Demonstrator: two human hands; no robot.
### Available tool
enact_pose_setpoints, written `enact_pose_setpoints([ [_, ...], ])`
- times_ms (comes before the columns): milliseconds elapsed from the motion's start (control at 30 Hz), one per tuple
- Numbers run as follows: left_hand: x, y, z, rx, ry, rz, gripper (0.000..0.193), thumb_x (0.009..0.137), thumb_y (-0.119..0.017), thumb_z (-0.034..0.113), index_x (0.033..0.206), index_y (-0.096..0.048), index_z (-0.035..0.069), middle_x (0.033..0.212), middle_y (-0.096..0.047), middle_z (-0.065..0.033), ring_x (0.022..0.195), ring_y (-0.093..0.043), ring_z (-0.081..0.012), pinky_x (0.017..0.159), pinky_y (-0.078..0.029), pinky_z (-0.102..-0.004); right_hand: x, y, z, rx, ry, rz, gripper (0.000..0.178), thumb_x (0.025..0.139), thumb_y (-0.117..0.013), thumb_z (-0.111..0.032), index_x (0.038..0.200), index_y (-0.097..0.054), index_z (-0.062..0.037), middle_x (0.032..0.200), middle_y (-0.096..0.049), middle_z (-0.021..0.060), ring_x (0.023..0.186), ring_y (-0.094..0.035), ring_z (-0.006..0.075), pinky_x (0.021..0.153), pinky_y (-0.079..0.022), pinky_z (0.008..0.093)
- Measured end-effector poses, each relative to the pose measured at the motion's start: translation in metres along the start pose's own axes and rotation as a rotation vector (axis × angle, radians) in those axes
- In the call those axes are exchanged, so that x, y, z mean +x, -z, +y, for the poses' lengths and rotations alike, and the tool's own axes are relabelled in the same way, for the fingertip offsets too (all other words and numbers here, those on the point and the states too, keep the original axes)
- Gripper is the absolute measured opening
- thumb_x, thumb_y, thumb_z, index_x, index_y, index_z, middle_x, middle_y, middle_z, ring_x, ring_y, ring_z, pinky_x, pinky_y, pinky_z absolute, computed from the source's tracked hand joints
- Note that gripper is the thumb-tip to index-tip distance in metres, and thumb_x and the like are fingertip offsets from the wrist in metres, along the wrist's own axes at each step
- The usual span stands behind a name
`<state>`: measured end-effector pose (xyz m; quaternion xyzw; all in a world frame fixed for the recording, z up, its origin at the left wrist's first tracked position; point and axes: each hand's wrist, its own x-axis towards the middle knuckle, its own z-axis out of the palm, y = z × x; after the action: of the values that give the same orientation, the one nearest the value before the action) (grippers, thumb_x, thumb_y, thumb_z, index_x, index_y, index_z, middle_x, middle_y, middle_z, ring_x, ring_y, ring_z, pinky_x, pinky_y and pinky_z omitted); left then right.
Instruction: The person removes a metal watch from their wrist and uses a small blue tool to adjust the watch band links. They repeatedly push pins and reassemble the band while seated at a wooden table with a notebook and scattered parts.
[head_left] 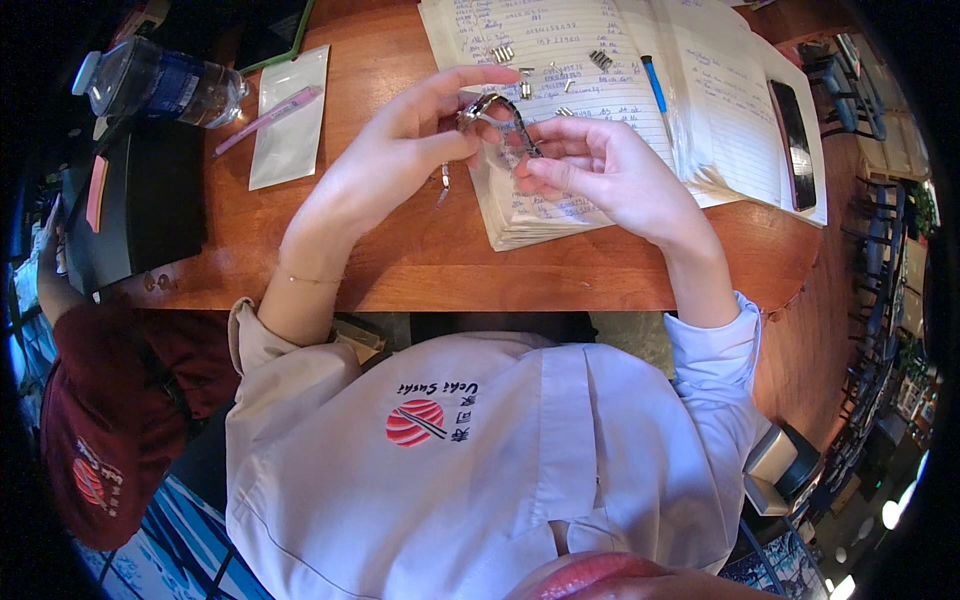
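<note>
A shiny metal link watch band (519,122), dark in places, arches between my two hands above an open notebook (545,226). My left hand (385,145) pinches its left end between thumb and fingers, with the index finger stretched out above. The fingertips of my right hand (630,175) grip the other end. A short piece of links (444,184) hangs below my left thumb. Small groups of loose metal links (601,59) lie on the written page just beyond my fingers, with more links (503,54) farther left. Whether a watch case is in my left hand is hidden.
A slim blue tool or pen (653,83) lies on the notebook, and a dark phone (792,145) rests on its right page. To the left are a pink pen (267,121) on a white pouch (290,150), a water bottle (165,85) and a black box (150,205). Someone in maroon sits at left.
</note>
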<state>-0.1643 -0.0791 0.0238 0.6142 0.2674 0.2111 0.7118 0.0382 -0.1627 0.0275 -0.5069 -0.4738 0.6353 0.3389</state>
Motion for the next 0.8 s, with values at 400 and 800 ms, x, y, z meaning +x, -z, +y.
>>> enact_pose_setpoints([
  [400,-0.003,0.020,0.005,0.332,0.136,-0.071,0.034,0.095,-0.057,0.018,0.122,-0.054,-0.003,0.100,-0.064,-0.0057,0.081,-0.061,-0.0091,0.073,-0.050,-0.0224,-0.004,0.013,-0.005,0.132,0.068,0.131,0.037,0.092,-0.062,-0.018,0.121,-0.051,0.0021,0.105,-0.066,0.0110,0.098,-0.064,0.0172,0.087,-0.051,0.0286],
  [800,-0.004,0.011,0.013,-0.078,0.254,-0.080,0.038,0.097,-0.054,0.021,0.126,-0.050,-0.003,0.106,-0.064,-0.0079,0.098,-0.062,-0.0135,0.087,-0.051,-0.0266,-0.006,0.011,-0.007,0.162,0.099,0.196,0.035,0.091,-0.063,-0.022,0.117,-0.053,-0.0014,0.109,-0.066,0.0115,0.100,-0.064,0.0171,0.089,-0.052,0.0297],
])
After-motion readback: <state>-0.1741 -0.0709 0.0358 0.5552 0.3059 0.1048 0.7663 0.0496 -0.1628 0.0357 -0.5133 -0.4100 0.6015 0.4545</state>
